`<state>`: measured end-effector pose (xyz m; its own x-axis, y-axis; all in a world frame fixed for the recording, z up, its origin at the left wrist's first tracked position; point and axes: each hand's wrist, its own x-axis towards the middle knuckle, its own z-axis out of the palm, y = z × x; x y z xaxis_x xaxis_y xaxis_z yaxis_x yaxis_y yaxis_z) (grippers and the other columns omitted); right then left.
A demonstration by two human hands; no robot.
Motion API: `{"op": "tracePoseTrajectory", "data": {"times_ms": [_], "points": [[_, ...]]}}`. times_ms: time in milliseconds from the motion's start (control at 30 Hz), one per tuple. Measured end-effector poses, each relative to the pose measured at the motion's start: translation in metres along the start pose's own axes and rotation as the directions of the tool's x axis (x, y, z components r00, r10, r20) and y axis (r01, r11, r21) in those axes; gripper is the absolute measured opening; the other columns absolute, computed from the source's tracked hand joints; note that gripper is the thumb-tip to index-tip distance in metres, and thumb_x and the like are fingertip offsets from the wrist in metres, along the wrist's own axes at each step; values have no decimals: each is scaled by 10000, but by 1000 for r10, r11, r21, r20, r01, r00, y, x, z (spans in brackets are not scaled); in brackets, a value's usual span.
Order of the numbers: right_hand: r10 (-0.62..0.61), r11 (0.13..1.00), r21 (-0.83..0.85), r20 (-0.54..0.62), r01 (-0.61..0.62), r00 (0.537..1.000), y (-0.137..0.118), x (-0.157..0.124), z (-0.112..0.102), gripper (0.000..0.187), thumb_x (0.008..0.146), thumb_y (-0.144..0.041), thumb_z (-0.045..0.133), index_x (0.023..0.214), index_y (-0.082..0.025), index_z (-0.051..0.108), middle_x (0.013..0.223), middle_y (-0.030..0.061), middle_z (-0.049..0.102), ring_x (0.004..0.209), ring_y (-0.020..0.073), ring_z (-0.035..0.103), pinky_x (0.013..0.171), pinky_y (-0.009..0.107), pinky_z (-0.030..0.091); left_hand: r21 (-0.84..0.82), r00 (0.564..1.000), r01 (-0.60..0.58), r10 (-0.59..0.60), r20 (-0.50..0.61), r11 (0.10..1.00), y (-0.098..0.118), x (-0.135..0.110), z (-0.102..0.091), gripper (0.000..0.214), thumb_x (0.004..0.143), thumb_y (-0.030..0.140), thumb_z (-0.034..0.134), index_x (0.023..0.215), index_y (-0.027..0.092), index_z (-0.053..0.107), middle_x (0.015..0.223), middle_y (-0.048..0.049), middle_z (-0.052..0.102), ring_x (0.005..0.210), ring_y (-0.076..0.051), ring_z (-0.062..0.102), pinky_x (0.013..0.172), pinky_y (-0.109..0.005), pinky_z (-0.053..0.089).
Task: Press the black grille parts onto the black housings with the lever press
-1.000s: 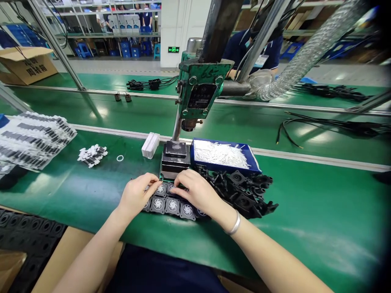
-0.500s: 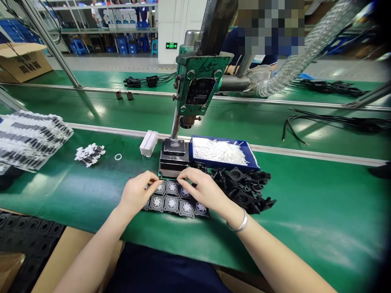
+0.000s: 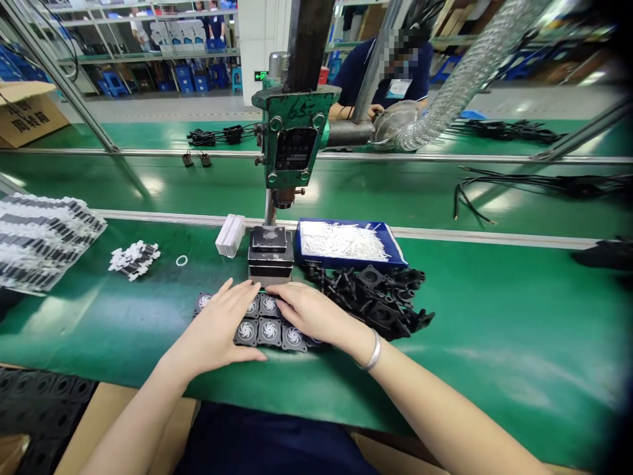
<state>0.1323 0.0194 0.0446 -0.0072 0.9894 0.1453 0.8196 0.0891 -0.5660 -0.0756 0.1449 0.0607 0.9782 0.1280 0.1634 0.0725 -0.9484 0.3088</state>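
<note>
Two rows of square black parts [image 3: 270, 331] with white swirl patterns, like small fan plates, lie together on the green bench before me. My left hand [image 3: 222, 330] rests over their left side, fingers stretched toward the far edge and thumb spread toward me. Over the right side reaches my right hand [image 3: 309, 313], its fingers extended along the far edge, with no object visible in its grasp. Both hands hide some of the parts. Just behind the rows stands a dark metal block [image 3: 270, 254], beneath the green press head [image 3: 294, 142].
A blue tray [image 3: 403, 258] of white strips and a pile of black plastic parts [image 3: 386, 297] sit right of the block. Leftward are a clear block [image 3: 230, 235], a white ring [image 3: 182, 260] and black-and-white pieces [image 3: 133, 259]. A co-worker [image 3: 356, 72] sits opposite.
My left hand has gone from pinched fingers to a spread hand over the rows. My right fingers have stretched out along the far edge. The camera view has shifted slightly.
</note>
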Motion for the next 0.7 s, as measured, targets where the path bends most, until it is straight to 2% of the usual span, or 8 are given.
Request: {"op": "tracePoseTrajectory", "data": {"times_ms": [67, 233, 467, 567, 633, 700], "points": [[1, 1000, 2, -2, -1, 1000, -1, -1, 0, 345, 960, -131, 487, 1282, -109, 609, 1207, 142, 696, 1099, 245, 665, 1014, 424, 522, 39, 999, -30, 29, 13, 999, 0, 1, 4, 1174, 734, 548, 809, 1583, 209, 73, 1535, -176, 446, 1430, -334, 415, 1216, -590, 278], [-32, 999, 10, 0, 32, 999, -2, -2, -2, 347, 962, -123, 478, 1289, -121, 594, 1207, 135, 694, 1091, 233, 656, 1008, 402, 517, 114, 997, -71, 69, 22, 991, -3, 5, 12, 1094, 745, 482, 823, 1559, 180, 158, 1481, -187, 506, 1376, -343, 481, 1182, -608, 323], [-71, 997, -22, 4, 71, 997, -6, -4, -6, 301, 959, -143, 512, 1241, -121, 617, 1139, 117, 714, 1046, 230, 668, 971, 366, 530, 156, 996, -87, 83, 28, 984, -9, 6, 22, 1058, 737, 485, 827, 1541, 195, 203, 1431, -178, 557, 1311, -333, 544, 1163, -612, 332], [-20, 1000, -9, -159, 19, 987, 4, -6, -27, 279, 959, -185, 547, 1219, -143, 640, 1170, 91, 713, 1078, 210, 662, 983, 340, 521, 161, 996, -88, 86, 20, 983, -11, 4, 23, 1043, 741, 483, 825, 1539, 197, 217, 1436, -171, 557, 1313, -332, 545, 1161, -611, 339], [115, 993, 2, -316, -120, 942, 22, -5, -47, 221, 969, -210, 550, 1143, -160, 676, 1120, 74, 727, 1036, 186, 671, 953, 317, 523, 170, 996, -85, 85, 10, 982, -10, 2, 22, 1016, 746, 486, 819, 1533, 199, 246, 1438, -165, 557, 1315, -340, 544, 1156, -620, 344], [228, 969, 1, -402, -249, 887, 46, -1, -65, 177, 956, -204, 573, 1073, -160, 700, 1035, 75, 735, 938, 178, 678, 884, 313, 531, 179, 996, -81, 83, -7, 981, -6, 2, 17, 980, 746, 514, 808, 1521, 203, 293, 1442, -161, 554, 1317, -356, 540, 1150, -634, 348]]}}
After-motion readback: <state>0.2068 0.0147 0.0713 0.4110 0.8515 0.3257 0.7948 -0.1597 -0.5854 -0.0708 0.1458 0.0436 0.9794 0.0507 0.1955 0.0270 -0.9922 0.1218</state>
